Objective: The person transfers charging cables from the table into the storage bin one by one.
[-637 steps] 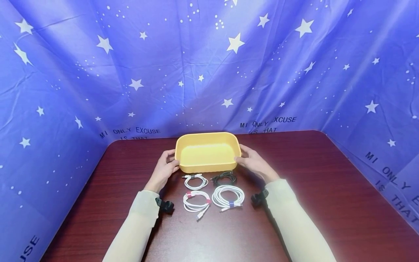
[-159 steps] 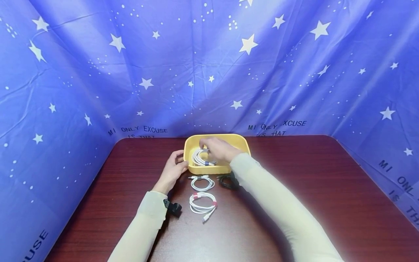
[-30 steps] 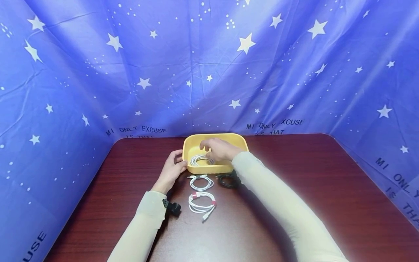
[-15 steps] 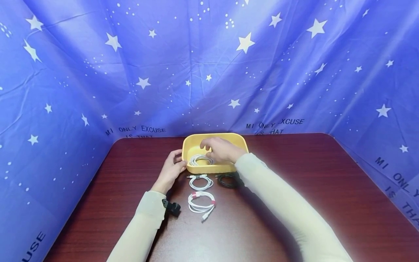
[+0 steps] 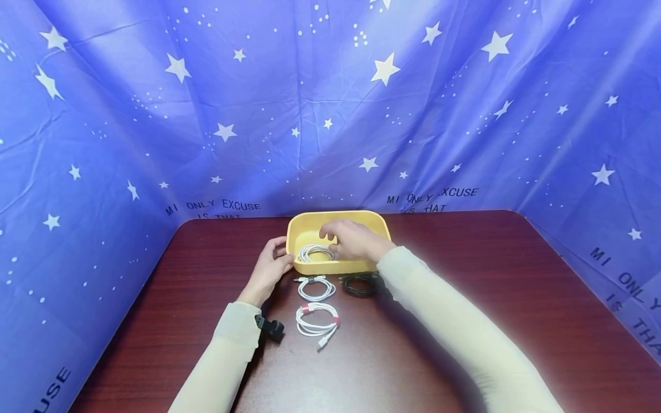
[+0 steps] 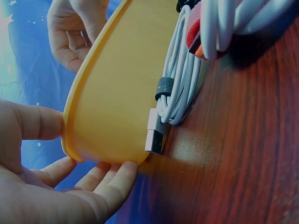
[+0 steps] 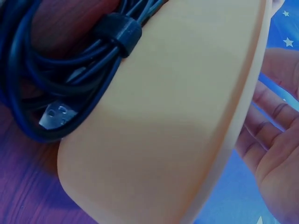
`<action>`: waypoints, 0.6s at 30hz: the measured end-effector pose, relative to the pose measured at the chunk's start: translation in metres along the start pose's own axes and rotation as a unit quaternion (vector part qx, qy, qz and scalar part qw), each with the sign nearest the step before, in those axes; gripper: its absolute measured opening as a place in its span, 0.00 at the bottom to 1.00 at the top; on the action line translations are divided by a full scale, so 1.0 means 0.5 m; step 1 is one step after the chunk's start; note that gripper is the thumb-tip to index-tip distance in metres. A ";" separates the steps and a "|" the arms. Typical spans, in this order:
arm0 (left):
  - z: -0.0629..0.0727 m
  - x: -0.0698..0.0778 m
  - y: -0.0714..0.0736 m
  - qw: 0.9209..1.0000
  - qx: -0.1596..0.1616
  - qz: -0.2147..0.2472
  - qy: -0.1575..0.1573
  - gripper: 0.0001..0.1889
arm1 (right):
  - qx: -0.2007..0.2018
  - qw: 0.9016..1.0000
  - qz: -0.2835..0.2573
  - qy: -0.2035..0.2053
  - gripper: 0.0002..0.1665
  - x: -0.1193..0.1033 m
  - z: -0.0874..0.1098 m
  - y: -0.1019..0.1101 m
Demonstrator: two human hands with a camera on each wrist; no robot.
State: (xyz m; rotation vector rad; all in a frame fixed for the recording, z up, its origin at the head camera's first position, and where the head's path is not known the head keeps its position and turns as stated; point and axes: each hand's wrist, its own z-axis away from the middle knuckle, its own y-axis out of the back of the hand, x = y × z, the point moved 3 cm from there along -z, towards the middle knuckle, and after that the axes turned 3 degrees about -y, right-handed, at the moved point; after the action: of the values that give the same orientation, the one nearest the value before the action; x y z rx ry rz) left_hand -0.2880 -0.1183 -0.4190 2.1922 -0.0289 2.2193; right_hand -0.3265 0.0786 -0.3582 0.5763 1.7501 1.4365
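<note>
My left hand (image 5: 264, 272) grips the left end of a yellow plastic box (image 5: 335, 267), thumb at the rim and fingers against the outer wall. Inside, at the box's left, lies a coiled white cable (image 5: 306, 254). My right hand (image 5: 356, 241) hovers over the box beside that coil, fingers loosely bent with nothing seen between them. In front of the box sit a white USB cable (image 6: 177, 70) with a dark tie and a black cable (image 7: 51, 84) with a black tie. Nearer lies a white charging cable (image 5: 315, 332) with red ties.
The dark red wooden table (image 5: 490, 275) carries everything, and the box stands near its far edge. A blue star-printed curtain (image 5: 289, 160) rises behind and on both sides. Each wrist wears a camera; a black mount (image 5: 271, 328) shows on the left one.
Earlier the blue-tied white cable lay on the table with both hands at the box. The right hand then put it in the box, let go, and has since shifted slightly right.
</note>
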 end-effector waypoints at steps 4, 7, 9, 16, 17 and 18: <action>0.000 0.000 0.000 1.000 -0.002 -0.001 -0.001 0.28 | 0.001 1.000 0.004 0.003 0.20 -0.002 0.009 0.001; 0.002 0.002 0.001 1.000 -0.002 -0.002 -0.001 0.28 | 0.004 1.000 0.008 0.005 0.19 -0.004 0.016 0.003; 0.003 0.003 0.000 1.000 -0.002 -0.002 0.000 0.28 | 0.006 1.000 0.009 0.005 0.19 -0.006 0.020 0.003; 0.004 0.003 0.000 1.000 -0.003 -0.001 0.001 0.28 | 0.017 1.000 0.014 0.008 0.18 -0.006 0.034 0.004; 0.004 0.003 -0.001 1.000 -0.004 -0.001 0.001 0.28 | 0.020 1.000 0.015 0.011 0.17 -0.006 0.035 0.004; 0.004 0.004 -0.001 1.000 -0.004 -0.001 0.001 0.28 | 0.024 1.000 0.015 0.013 0.17 -0.006 0.037 0.004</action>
State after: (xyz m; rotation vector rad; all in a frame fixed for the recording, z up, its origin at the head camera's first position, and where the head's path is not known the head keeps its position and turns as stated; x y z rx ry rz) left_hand -0.2859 -0.1177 -0.4171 2.1845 -0.0350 2.2179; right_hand -0.3101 0.0879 -0.3562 0.6135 1.8068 1.4319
